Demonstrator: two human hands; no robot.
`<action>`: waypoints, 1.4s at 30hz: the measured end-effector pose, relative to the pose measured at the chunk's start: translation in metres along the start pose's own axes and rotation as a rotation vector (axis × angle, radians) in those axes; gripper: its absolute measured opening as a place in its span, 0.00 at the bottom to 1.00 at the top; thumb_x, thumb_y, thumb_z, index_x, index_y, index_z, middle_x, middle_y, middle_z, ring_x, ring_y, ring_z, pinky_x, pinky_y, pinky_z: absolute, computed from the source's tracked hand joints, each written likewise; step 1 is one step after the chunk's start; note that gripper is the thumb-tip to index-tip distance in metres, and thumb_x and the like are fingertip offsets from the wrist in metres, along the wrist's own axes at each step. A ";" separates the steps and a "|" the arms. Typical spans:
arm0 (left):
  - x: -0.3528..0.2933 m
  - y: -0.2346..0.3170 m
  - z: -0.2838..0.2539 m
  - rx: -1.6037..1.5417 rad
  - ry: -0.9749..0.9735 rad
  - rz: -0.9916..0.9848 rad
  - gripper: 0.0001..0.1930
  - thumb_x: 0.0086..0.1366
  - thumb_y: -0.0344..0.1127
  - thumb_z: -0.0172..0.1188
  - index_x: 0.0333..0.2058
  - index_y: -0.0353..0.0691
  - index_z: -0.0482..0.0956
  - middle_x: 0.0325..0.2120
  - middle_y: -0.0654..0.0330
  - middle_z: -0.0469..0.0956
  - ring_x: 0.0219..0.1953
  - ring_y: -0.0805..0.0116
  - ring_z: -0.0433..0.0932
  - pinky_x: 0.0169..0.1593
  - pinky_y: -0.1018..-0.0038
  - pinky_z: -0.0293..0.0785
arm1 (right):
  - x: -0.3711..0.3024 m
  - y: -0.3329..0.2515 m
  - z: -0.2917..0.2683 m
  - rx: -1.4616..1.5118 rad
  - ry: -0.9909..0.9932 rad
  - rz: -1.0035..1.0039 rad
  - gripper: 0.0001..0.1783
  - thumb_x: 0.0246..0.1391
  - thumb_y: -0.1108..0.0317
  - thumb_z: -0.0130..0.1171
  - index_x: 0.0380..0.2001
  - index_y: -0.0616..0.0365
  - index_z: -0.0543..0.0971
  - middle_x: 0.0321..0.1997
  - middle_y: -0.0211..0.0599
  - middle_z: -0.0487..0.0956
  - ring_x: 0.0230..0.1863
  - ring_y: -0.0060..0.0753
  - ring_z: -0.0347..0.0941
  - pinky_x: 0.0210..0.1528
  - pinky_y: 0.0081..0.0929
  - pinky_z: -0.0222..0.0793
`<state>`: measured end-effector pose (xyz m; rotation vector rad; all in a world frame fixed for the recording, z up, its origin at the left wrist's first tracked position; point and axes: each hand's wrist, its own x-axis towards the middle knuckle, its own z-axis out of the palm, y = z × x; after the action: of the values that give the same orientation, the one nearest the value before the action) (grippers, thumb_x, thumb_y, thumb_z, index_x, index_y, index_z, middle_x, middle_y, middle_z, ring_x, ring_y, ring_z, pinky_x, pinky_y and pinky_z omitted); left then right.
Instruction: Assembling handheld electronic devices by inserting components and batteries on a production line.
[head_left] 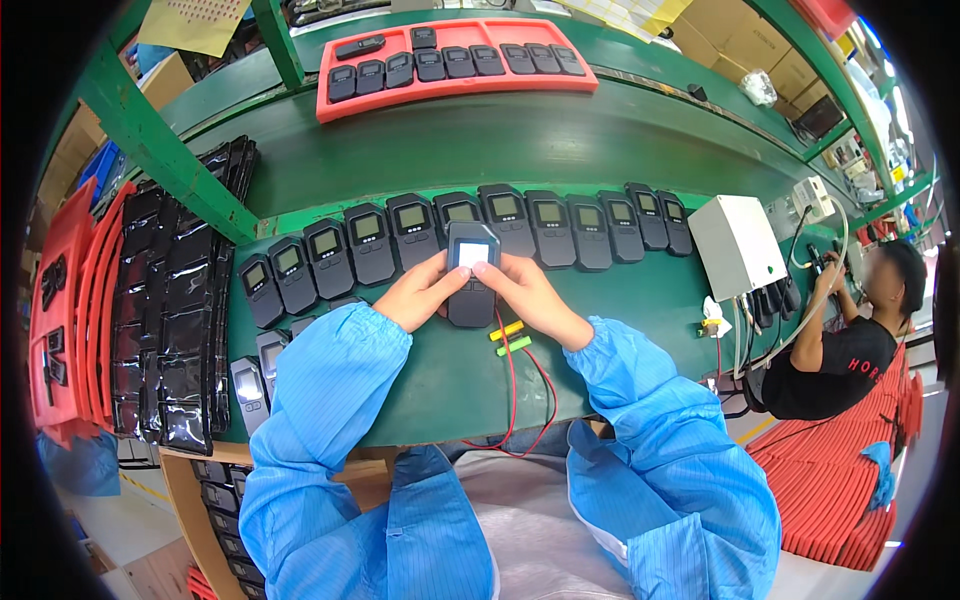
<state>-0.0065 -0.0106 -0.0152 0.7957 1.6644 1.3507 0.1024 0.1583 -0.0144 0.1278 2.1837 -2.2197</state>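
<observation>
A black handheld meter [471, 308] with a brightly lit screen is held upright between my two hands over the green workbench [420, 400]. My left hand [415, 293] grips its left side, and my right hand [535, 298] grips its right side. Both thumbs rest on the front just below the screen. Beside the meter's lower end lie a yellow cell [506, 330] and a green cell [514, 346], with red wires [548, 385] running toward my lap. Behind my hands stands a curved row of similar black meters [553, 228] with greenish screens.
Beyond the bench a red foam tray [325, 100] holds several meters. More meters [249, 385] lie beside my left sleeve. Black trays [160, 320] and red trays [65, 300] stack at left. A white box [738, 240] with cables stands at right, near a seated person [840, 350].
</observation>
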 end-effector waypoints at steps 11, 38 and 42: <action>0.002 -0.007 0.000 0.003 0.015 0.024 0.23 0.68 0.51 0.48 0.56 0.46 0.66 0.39 0.66 0.74 0.37 0.78 0.69 0.35 0.79 0.66 | 0.000 -0.003 0.001 -0.004 0.004 -0.011 0.21 0.63 0.54 0.48 0.44 0.64 0.75 0.36 0.30 0.78 0.36 0.18 0.72 0.39 0.18 0.69; 0.000 -0.003 0.001 -0.004 0.010 0.022 0.23 0.68 0.51 0.48 0.57 0.46 0.66 0.41 0.66 0.74 0.38 0.77 0.70 0.36 0.80 0.67 | -0.001 -0.005 0.001 -0.008 0.006 -0.004 0.22 0.63 0.54 0.48 0.43 0.64 0.75 0.35 0.31 0.78 0.34 0.19 0.73 0.36 0.19 0.70; 0.000 -0.003 0.000 0.011 0.015 0.025 0.24 0.68 0.51 0.48 0.57 0.46 0.65 0.41 0.66 0.74 0.38 0.77 0.70 0.36 0.79 0.67 | -0.001 -0.006 0.002 0.001 0.006 0.002 0.21 0.63 0.54 0.48 0.43 0.64 0.75 0.35 0.31 0.78 0.35 0.19 0.73 0.38 0.19 0.70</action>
<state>-0.0060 -0.0115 -0.0181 0.8169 1.6804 1.3685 0.1029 0.1564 -0.0083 0.1372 2.1840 -2.2230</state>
